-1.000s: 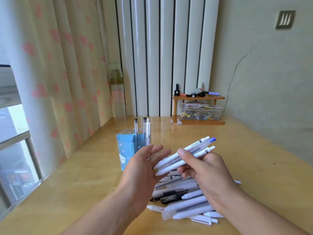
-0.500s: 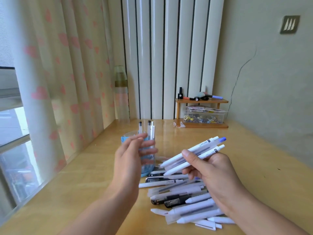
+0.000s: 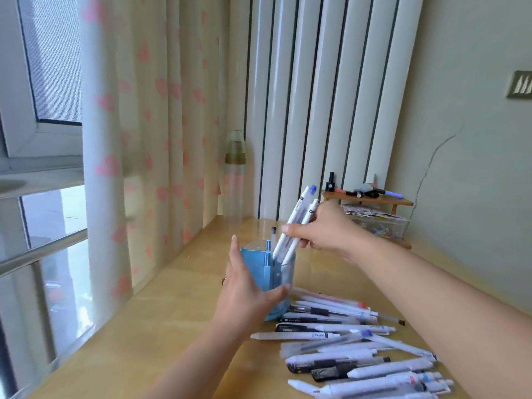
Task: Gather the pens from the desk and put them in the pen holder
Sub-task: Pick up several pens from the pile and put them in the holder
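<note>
A blue pen holder (image 3: 259, 262) stands on the wooden desk (image 3: 184, 335), with a pen or two standing in it. My left hand (image 3: 244, 292) wraps around the holder's near side, thumb and fingers curled on it. My right hand (image 3: 322, 226) grips a small bundle of white pens (image 3: 293, 223), tilted, with their lower tips at the holder's rim. Several loose pens (image 3: 342, 341), white, black and clear, lie in a pile on the desk right of the holder.
A small wooden shelf (image 3: 371, 201) with a clear box of clips under it stands at the back right by the wall. A clear bottle (image 3: 234, 180) stands in the back corner beside the heart-patterned curtain (image 3: 144, 139). A window is at the left.
My left hand moved from the air onto the pen holder and took hold of it. My right hand carried the pen bundle left and up, tilting it to the holder's opening.
</note>
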